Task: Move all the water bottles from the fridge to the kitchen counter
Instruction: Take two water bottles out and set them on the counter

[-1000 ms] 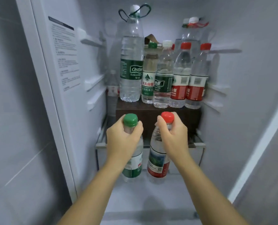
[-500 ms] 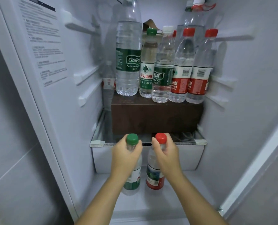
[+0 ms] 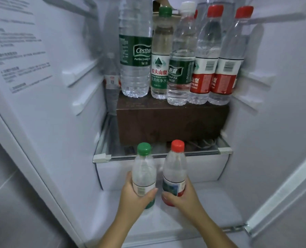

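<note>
Inside the open fridge, my left hand grips the lower body of a green-capped water bottle. My right hand grips a red-capped water bottle at its label. Both bottles stand upright side by side, low in front of the white drawer. Higher up, several bottles stand in a row on a brown box: a large Cestbon bottle, a green-capped one, a white-capped one and two red-capped ones. Another small bottle stands behind at the left.
The brown box rests on a glass shelf above the drawer. The fridge's left wall carries a printed label and shelf rails; the right wall has rails too. The fridge floor lies under the hands.
Both hands slid from the bottle necks near the caps down to the bottle bodies. The view moved closer and lower into the fridge.
</note>
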`<action>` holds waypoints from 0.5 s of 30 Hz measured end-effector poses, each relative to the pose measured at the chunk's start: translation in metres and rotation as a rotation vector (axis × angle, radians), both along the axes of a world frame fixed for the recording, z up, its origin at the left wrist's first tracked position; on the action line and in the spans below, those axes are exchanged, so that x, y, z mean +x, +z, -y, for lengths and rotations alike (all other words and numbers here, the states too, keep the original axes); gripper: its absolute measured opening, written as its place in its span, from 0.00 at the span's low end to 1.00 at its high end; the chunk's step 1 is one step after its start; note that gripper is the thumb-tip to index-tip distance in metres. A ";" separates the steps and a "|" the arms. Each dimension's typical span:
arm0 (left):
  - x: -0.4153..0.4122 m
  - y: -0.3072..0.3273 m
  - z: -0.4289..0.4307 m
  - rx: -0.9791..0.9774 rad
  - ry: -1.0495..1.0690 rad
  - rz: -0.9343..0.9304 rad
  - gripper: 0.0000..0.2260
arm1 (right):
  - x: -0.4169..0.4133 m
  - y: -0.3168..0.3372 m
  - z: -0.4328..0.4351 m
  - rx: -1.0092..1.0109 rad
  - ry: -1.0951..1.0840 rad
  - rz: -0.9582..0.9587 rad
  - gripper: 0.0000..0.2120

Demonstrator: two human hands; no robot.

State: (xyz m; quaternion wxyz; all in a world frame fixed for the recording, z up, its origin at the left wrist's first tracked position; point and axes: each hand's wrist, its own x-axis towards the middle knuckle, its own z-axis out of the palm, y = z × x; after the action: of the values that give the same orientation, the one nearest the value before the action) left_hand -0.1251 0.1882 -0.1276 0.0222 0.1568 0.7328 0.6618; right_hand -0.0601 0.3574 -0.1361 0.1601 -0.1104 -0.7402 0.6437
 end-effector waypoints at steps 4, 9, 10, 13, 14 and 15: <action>-0.004 -0.021 0.000 -0.030 -0.030 0.094 0.30 | 0.000 -0.018 0.002 -0.034 -0.035 0.030 0.38; -0.008 -0.029 0.001 -0.034 -0.048 0.134 0.33 | -0.003 -0.024 0.001 -0.016 -0.069 0.018 0.35; -0.008 -0.030 0.001 -0.037 -0.051 0.137 0.33 | -0.003 -0.025 0.002 -0.016 -0.082 0.017 0.34; -0.009 -0.029 0.001 -0.045 -0.060 0.154 0.32 | -0.004 -0.026 0.004 -0.005 -0.101 0.019 0.32; -0.008 -0.029 0.001 -0.049 -0.060 0.158 0.32 | -0.003 -0.027 0.004 -0.002 -0.104 0.026 0.31; -0.008 -0.027 0.001 -0.053 -0.058 0.157 0.32 | -0.004 -0.028 0.003 0.001 -0.108 0.032 0.31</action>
State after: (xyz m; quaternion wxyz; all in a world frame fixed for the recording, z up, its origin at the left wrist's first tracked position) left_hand -0.1333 0.1867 -0.1549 0.1028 0.1247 0.7412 0.6515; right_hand -0.0643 0.3542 -0.1640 0.1829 -0.1602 -0.7358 0.6320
